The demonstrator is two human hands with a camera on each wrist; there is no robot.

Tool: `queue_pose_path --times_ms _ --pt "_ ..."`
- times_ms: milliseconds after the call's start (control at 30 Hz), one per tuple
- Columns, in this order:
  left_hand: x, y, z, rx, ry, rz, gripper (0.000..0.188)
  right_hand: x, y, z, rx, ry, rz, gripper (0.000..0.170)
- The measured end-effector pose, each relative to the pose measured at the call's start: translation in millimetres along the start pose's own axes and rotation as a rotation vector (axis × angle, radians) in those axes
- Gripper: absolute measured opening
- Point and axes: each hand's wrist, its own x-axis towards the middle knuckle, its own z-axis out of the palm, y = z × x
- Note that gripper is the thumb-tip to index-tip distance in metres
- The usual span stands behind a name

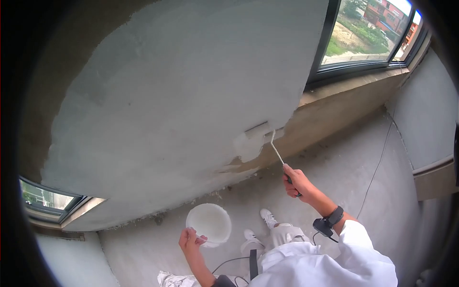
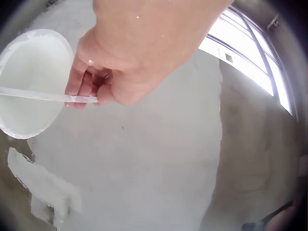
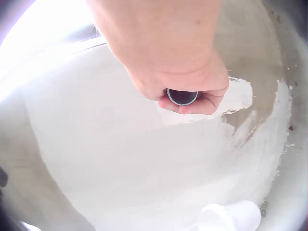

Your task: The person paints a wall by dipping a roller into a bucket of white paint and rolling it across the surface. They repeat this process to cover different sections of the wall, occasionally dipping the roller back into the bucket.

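My right hand [image 1: 297, 183] grips the dark handle of a paint roller [image 1: 278, 153], whose head lies against the wall [image 1: 191, 86] at the ragged lower right border of the light coat. From the right wrist view, only the handle's round butt end [image 3: 183, 97] shows inside the curled fingers. The left hand [image 1: 192, 239] holds a white bucket [image 1: 230, 225] by its thin bail handle [image 2: 43, 96]. Pale liquid shows inside the bucket, which hangs close to the wall's foot. Small white specks dot the left hand.
Bare brown wall [image 1: 330, 115] borders the coated area below the right window [image 1: 363, 36]. Another window [image 1: 48, 198] is at lower left. A thin cable [image 1: 377, 167] runs over the grey floor [image 1: 334, 162]. The person's shoes [image 1: 268, 218] stand near the bucket.
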Motion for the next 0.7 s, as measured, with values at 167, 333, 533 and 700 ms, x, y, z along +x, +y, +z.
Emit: queue_pose_path --times_ms 167,333,533,700 --pt "-1 1 -5 0.044 -0.027 -0.002 0.019 6 8 -6 -0.051 0.033 0.009 0.048" --pt "5 -1 -3 0.113 0.029 -0.064 0.023 74 59 -34 -0.079 0.096 0.093 0.049" --pt "13 -9 21 0.306 0.108 -0.141 0.021 180 140 -75 -0.018 0.131 0.178 0.048" --pt "23 -29 17 0.391 0.083 -0.211 0.018 264 206 -97 -0.073 0.232 0.169 0.047"
